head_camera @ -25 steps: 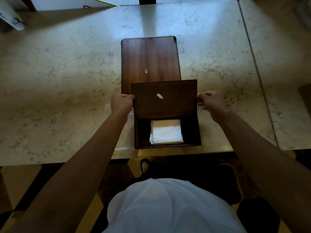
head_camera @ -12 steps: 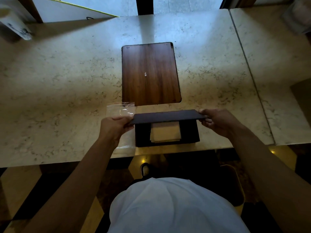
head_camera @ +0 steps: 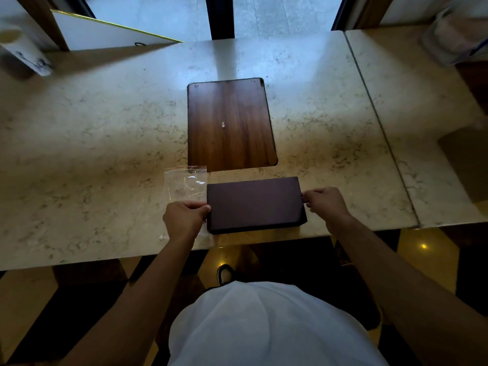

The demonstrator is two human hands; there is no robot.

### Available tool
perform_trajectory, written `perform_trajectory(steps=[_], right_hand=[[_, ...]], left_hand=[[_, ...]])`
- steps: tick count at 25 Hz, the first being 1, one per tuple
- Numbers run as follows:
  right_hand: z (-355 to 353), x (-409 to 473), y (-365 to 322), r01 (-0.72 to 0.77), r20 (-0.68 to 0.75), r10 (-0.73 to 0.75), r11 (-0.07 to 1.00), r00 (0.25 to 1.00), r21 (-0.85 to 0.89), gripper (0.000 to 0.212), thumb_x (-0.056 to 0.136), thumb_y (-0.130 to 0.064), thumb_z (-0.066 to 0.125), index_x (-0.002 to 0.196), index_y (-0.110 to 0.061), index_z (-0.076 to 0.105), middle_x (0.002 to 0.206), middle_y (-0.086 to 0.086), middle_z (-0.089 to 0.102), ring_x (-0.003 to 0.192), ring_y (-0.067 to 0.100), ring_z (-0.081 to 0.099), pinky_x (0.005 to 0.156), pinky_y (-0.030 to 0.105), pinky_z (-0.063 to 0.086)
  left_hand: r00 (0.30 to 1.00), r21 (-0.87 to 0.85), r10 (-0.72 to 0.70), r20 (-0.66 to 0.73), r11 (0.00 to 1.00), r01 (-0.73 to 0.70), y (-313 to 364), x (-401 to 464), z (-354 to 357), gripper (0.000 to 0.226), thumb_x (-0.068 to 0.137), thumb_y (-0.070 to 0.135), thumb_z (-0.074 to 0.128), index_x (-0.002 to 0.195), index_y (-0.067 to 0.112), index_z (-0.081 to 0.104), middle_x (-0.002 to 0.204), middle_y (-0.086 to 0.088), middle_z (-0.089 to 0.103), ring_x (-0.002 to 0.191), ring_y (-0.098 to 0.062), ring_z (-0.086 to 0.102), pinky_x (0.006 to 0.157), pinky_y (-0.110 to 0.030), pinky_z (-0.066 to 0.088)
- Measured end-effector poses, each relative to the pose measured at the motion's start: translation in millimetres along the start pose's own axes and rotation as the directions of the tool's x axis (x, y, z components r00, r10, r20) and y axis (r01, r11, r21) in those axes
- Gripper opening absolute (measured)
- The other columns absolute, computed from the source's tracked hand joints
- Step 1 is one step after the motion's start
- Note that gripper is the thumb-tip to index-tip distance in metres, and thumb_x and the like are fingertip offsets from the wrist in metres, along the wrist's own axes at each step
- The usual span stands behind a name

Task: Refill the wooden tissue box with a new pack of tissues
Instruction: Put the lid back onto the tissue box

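Observation:
The dark wooden tissue box [head_camera: 254, 204] lies near the front edge of the marble table [head_camera: 105, 143], its flat lid panel down over the top. The white tissues inside are hidden. My left hand [head_camera: 184, 219] pinches the box's left edge. At the right edge, my right hand [head_camera: 326, 203] grips the box with thumb and fingers. An empty clear plastic wrapper [head_camera: 184, 183] lies flat on the table just left of the box, partly under my left hand.
A brown wooden board [head_camera: 229, 125] lies flat behind the box, with a small white scrap on it. A white panel [head_camera: 105, 35] leans at the back left, beside a pale cylinder [head_camera: 23, 54]. A clear bag [head_camera: 459, 33] sits at the far right.
The lid panel stood upright with the tissues showing; both hands swung it down towards me until it covers the box. The tissues are no longer visible.

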State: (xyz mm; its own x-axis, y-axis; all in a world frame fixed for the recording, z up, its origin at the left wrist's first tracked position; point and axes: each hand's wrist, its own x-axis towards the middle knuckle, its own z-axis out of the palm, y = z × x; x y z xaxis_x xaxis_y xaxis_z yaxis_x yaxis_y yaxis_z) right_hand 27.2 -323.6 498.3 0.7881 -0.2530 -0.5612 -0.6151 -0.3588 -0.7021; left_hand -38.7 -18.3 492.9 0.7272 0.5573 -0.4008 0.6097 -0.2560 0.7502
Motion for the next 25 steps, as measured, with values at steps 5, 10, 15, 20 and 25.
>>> perform_trajectory(steps=[5, 10, 15, 20, 25], right_hand=[[6.6, -0.6, 3.0, 0.064, -0.021, -0.066, 0.992, 0.998, -0.105, 0.036, 0.086, -0.018, 0.058, 0.105, 0.011, 0.066, 0.112, 0.031, 0.066, 0.111, 0.045, 0.060, 0.091, 0.061, 0.052], [5.8, 0.1, 2.1, 0.013, -0.012, -0.013, 0.998, 1.000, -0.061, 0.028, 0.086, -0.019, 0.059, 0.089, 0.003, 0.075, 0.100, 0.027, 0.073, 0.101, 0.042, 0.068, 0.089, 0.058, 0.056], [12.7, 5.2, 6.6, -0.145, 0.094, 0.137, 0.985, 0.986, 0.096, 0.018, 0.092, -0.023, 0.057, 0.087, -0.007, 0.063, 0.101, 0.014, 0.070, 0.090, 0.026, 0.067, 0.078, 0.042, 0.060], [10.2, 7.9, -11.2, -0.298, 0.270, 0.281, 0.954, 0.921, 0.025, 0.058, 0.098, -0.062, 0.035, 0.114, -0.013, 0.061, 0.109, 0.007, 0.065, 0.093, 0.023, 0.063, 0.063, 0.034, 0.047], [6.7, 22.4, -34.3, -0.380, 0.329, 0.407, 0.913, 0.852, -0.147, 0.079, 0.088, -0.082, 0.026, 0.095, -0.010, 0.059, 0.099, 0.016, 0.062, 0.087, 0.032, 0.062, 0.061, 0.041, 0.050]], left_hand=[[0.998, 0.069, 0.060, -0.027, 0.996, -0.058, -2.8, -0.9, 3.3, 0.008, 0.078, 0.014, 0.084, 0.085, 0.018, 0.082, 0.076, 0.002, 0.078, 0.064, -0.010, 0.073, 0.075, -0.041, 0.064], [0.998, 0.041, 0.040, 0.040, 0.998, -0.042, -6.2, 2.5, 2.0, 0.012, 0.081, 0.012, 0.081, 0.079, 0.024, 0.078, 0.077, 0.003, 0.077, 0.071, -0.013, 0.074, 0.077, -0.040, 0.063], [0.963, -0.021, -0.181, 0.200, 0.982, 0.189, 0.6, 10.1, 13.5, 0.006, 0.093, 0.017, 0.064, 0.094, 0.012, 0.067, 0.101, -0.010, 0.071, 0.091, -0.023, 0.067, 0.082, -0.042, 0.058], [0.841, 0.063, -0.372, 0.394, 0.923, 0.379, 27.3, 22.4, 11.7, 0.043, 0.091, 0.049, 0.053, 0.109, 0.011, 0.063, 0.108, -0.013, 0.065, 0.092, -0.027, 0.063, 0.069, -0.038, 0.054], [0.698, 0.289, -0.522, 0.491, 0.853, 0.434, 56.1, 40.4, 10.2, 0.089, 0.086, 0.082, 0.031, 0.125, 0.004, 0.049, 0.119, -0.023, 0.056, 0.107, -0.043, 0.060, 0.078, -0.056, 0.059]])
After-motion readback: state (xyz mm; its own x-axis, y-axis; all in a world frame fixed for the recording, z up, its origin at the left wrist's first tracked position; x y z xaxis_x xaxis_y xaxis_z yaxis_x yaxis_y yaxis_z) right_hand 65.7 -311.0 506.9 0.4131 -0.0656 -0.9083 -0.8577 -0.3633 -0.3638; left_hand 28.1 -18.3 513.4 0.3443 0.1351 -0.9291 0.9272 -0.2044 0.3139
